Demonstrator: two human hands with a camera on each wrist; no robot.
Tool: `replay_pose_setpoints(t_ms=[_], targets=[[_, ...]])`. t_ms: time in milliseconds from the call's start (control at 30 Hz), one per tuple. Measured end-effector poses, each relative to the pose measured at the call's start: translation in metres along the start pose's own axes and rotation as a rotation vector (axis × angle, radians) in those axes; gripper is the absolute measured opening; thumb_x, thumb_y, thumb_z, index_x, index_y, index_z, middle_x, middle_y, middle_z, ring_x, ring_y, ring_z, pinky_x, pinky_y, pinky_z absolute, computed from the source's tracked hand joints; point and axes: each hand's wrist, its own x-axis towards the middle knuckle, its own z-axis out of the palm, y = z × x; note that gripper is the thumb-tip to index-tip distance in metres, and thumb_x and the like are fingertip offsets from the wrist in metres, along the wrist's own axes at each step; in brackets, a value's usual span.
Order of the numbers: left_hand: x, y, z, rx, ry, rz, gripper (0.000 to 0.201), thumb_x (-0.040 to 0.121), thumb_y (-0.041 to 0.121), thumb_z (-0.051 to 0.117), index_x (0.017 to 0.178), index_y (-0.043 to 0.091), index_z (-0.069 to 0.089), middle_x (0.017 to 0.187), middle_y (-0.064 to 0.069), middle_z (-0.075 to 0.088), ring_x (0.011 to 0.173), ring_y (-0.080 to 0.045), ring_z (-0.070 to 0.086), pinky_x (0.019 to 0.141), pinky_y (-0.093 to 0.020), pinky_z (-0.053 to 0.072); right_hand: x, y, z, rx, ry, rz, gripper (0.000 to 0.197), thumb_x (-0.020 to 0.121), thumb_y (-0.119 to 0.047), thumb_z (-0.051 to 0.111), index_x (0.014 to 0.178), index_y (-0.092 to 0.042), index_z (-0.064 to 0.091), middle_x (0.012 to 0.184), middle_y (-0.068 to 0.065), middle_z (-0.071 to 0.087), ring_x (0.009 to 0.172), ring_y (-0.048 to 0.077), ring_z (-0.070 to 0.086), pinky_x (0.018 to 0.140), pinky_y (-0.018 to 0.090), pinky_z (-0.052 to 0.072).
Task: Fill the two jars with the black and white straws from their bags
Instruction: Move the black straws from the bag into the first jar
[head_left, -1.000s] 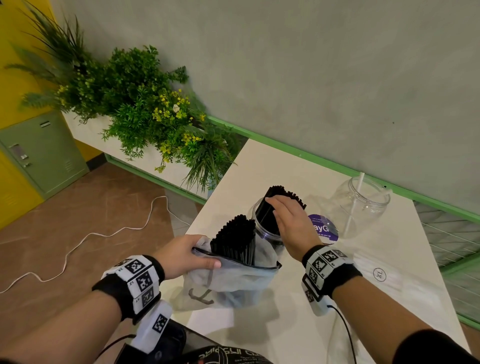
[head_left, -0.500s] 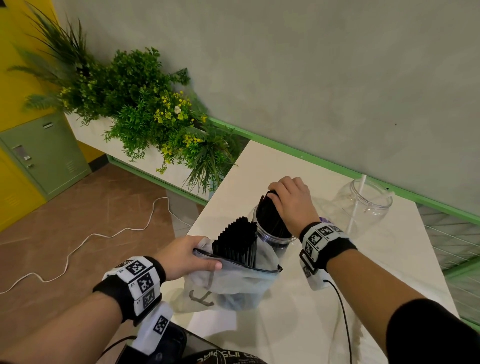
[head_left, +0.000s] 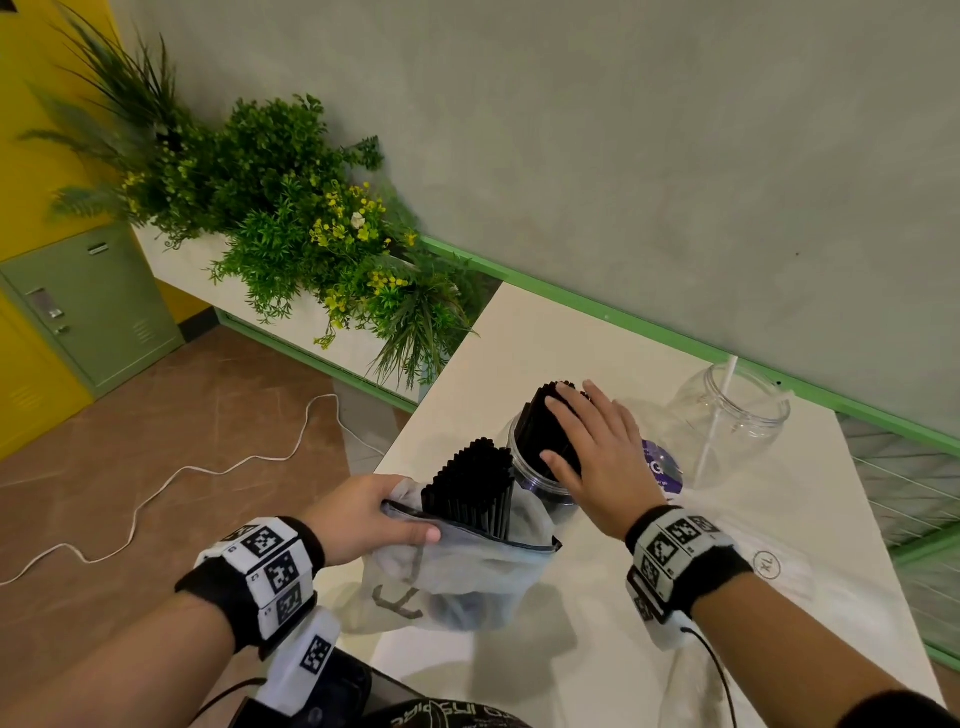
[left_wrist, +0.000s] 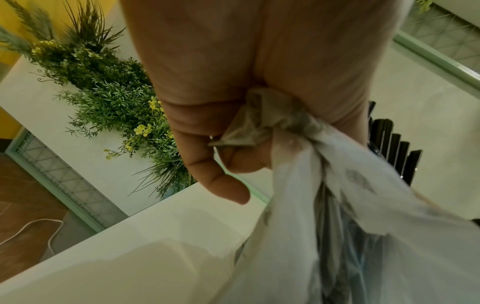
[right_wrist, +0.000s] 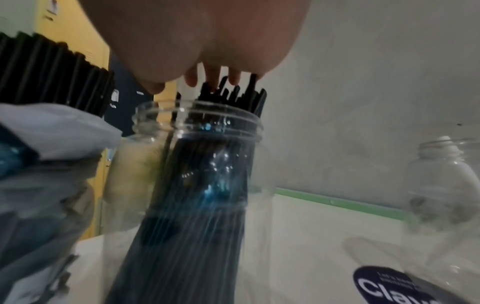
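A clear jar (head_left: 550, 499) on the white table (head_left: 519, 353) holds a leaning bundle of black straws (head_left: 543, 421). My right hand (head_left: 589, 441) lies flat on the straw tops, fingers straight; in the right wrist view its fingertips (right_wrist: 215, 82) touch the uneven straw ends (right_wrist: 233, 94) above the jar (right_wrist: 207, 164). My left hand (head_left: 374, 514) grips the bunched rim of a translucent bag (head_left: 467, 577) next to the jar, with more black straws (head_left: 470, 483) standing in it. A second clear jar (head_left: 737, 421) at the right holds one white straw (head_left: 719, 415).
A purple-labelled item (head_left: 662, 467) lies between the jars. A clear plastic bag marked XL (head_left: 769, 566) lies flat at the right front. A planter of green plants (head_left: 291, 223) borders the table's left side. A white cable (head_left: 208, 467) runs across the floor.
My right hand went from holding the black straws in the jar to lying flat on their tops with straight fingers. The left hand and bag stayed put.
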Motion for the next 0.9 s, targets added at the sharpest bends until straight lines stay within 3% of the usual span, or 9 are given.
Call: replay_pose_setpoints(t_ms=[200,267,333,400,467,533,667,733,900], targets=[[-0.001,0.001,-0.001,0.012,0.001,-0.012,0.087,0.038,0.089,0.061,0.087,0.018,0.068,0.091,-0.003,0.071,0.086,-0.015,0.065,0.080,-0.034,0.050,0.028,-0.006,0.005,-0.020,-0.084,0.035,0.076,0.091,-0.063,0.022,0.153,-0.019,0.015,0.162,-0.002,0.008,0.149,0.018,-0.002,0.120,0.046,0.008],[-0.001,0.002,-0.001,0.002,0.001,-0.020,0.075,0.044,0.083,0.067,0.085,0.020,0.068,0.087,0.001,0.071,0.083,-0.012,0.065,0.077,-0.031,0.050,0.043,-0.013,0.003,-0.034,-0.068,0.099,0.088,0.086,-0.073,0.027,0.153,-0.020,0.008,0.162,0.000,0.000,0.149,0.023,-0.004,0.120,0.044,0.004],[-0.002,0.007,0.000,-0.005,0.003,-0.035,0.045,0.059,0.062,0.077,0.079,0.023,0.066,0.076,0.012,0.068,0.072,-0.004,0.062,0.069,-0.022,0.046,0.056,-0.017,0.002,-0.056,-0.095,0.191,0.098,0.081,-0.079,0.034,0.153,-0.021,0.003,0.162,0.001,-0.003,0.149,0.027,-0.001,0.119,0.044,0.008],[-0.003,0.009,0.001,-0.014,0.000,-0.052,0.032,0.063,0.051,0.079,0.073,0.025,0.064,0.066,0.018,0.064,0.065,0.002,0.057,0.065,-0.018,0.042,0.062,-0.018,0.004,-0.063,-0.132,0.242,0.094,0.082,-0.077,0.039,0.153,-0.022,0.009,0.161,0.003,0.008,0.147,0.028,0.014,0.117,0.044,0.020],[-0.003,0.007,0.001,-0.036,0.008,-0.059,0.050,0.050,0.068,0.076,0.075,0.025,0.065,0.071,0.014,0.067,0.069,0.001,0.059,0.068,-0.020,0.045,0.064,-0.018,0.007,-0.065,-0.152,0.250,0.076,0.087,-0.070,0.042,0.145,-0.022,0.032,0.149,0.003,0.038,0.132,0.028,0.040,0.105,0.042,0.036],[-0.002,0.004,0.001,-0.036,0.015,-0.056,0.060,0.044,0.075,0.073,0.077,0.026,0.067,0.078,0.009,0.070,0.074,-0.002,0.063,0.072,-0.020,0.048,0.065,-0.017,0.009,-0.083,-0.116,0.233,0.054,0.091,-0.060,0.045,0.128,-0.021,0.051,0.126,0.001,0.055,0.112,0.027,0.052,0.091,0.041,0.042],[-0.002,0.008,0.001,-0.014,0.015,-0.055,0.032,0.065,0.048,0.080,0.081,0.023,0.067,0.082,0.005,0.071,0.079,-0.007,0.064,0.076,-0.024,0.049,0.068,-0.013,0.007,0.011,0.098,0.198,0.031,0.090,-0.043,0.057,0.103,-0.015,0.063,0.098,0.003,0.061,0.090,0.029,0.055,0.074,0.039,0.046],[-0.001,0.007,0.001,-0.015,0.005,-0.056,0.032,0.066,0.047,0.079,0.083,0.022,0.068,0.084,0.003,0.071,0.080,-0.008,0.064,0.077,-0.024,0.049,0.071,-0.012,0.002,0.040,0.198,0.176,0.026,0.089,-0.038,0.060,0.098,-0.014,0.064,0.094,0.003,0.061,0.086,0.028,0.053,0.072,0.040,0.047],[0.000,0.010,0.001,-0.029,0.005,-0.050,0.025,0.068,0.042,0.080,0.078,0.024,0.067,0.074,0.012,0.069,0.070,0.001,0.060,0.068,-0.017,0.045,0.075,-0.006,-0.004,-0.040,-0.092,0.360,0.040,0.090,-0.052,0.051,0.116,-0.023,0.058,0.115,0.000,0.057,0.108,0.028,0.049,0.087,0.041,0.043]])
